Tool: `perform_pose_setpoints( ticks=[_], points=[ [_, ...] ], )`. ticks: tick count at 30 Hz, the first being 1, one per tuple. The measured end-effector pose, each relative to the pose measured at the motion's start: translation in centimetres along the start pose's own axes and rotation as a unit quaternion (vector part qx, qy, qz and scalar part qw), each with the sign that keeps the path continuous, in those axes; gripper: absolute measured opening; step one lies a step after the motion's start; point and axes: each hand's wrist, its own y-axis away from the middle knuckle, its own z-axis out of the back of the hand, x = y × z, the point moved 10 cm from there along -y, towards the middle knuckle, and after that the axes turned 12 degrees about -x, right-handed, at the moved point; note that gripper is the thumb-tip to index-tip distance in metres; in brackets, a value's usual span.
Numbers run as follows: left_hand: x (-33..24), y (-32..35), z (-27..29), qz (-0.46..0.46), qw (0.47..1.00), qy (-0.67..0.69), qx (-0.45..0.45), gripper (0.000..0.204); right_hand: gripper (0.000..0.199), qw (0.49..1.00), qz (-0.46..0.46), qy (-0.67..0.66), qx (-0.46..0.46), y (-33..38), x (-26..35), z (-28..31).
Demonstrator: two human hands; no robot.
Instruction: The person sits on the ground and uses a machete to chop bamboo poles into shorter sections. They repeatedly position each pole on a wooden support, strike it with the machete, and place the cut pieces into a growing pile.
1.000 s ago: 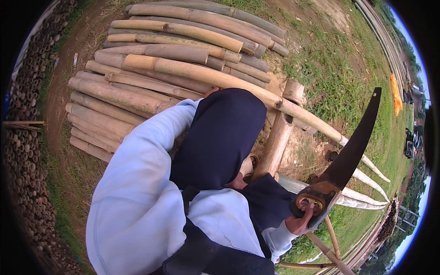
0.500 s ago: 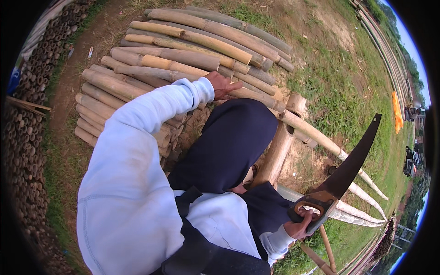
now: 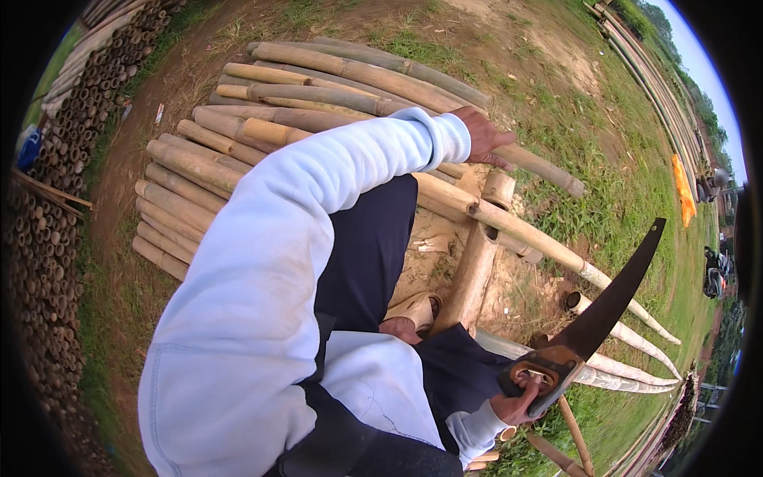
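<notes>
Your left hand [image 3: 482, 137] is extended, its thumb and fingers closed around a stick [image 3: 548, 169]. The stick projects past the fingertips above the grass; your left sleeve [image 3: 262, 254] hides its other end. Your right hand [image 3: 513, 405] is wrapped around the handle [image 3: 560, 355] of the saw [image 3: 608, 302], with fingers passed through the handle opening. The blade points up and to the right; the view does not show whether it touches the poles behind it.

Note the hollow parts. The log [image 3: 467, 290] has a dark opening under the pole [image 3: 548, 241], which lies across it; its interior cannot be made out. Near the saw, a tube [image 3: 586, 305] presents a dark open end to the left. At far left, the pile [image 3: 44, 262] shows many round open ends, too small to inspect; the lens rim cuts the pile off. Your sleeve also covers part of the stack [image 3: 179, 187]. Your leg [image 3: 366, 262] blocks the ground beneath it.
</notes>
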Motion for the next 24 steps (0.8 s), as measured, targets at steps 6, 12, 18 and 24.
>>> perform_pose_setpoints(
  ticks=[6, 12, 18, 24],
  points=[
    [0.9, 2.7, -2.8, 0.018, 1.000, 0.015, -0.006, 0.076, 0.015, 0.998, 0.040, 0.015, -0.044, -2.0, -1.7, 3.3],
    [2.9, 6.0, -4.9, 0.032, 0.999, 0.013, 0.042, 0.073, 0.013, 0.996, -0.044, -0.058, -0.056, -2.1, -2.4, 2.4],
    [2.5, 7.2, -6.8, 0.038, 0.998, 0.036, 0.047, 0.071, 0.015, 0.997, -0.029, -0.055, -0.036, -2.0, -1.7, 1.7],
    [0.5, 6.9, -10.5, 0.028, 0.995, 0.027, 0.089, 0.069, 0.017, 0.997, -0.020, -0.068, -0.039, -2.0, -0.7, 1.8]
  ],
)
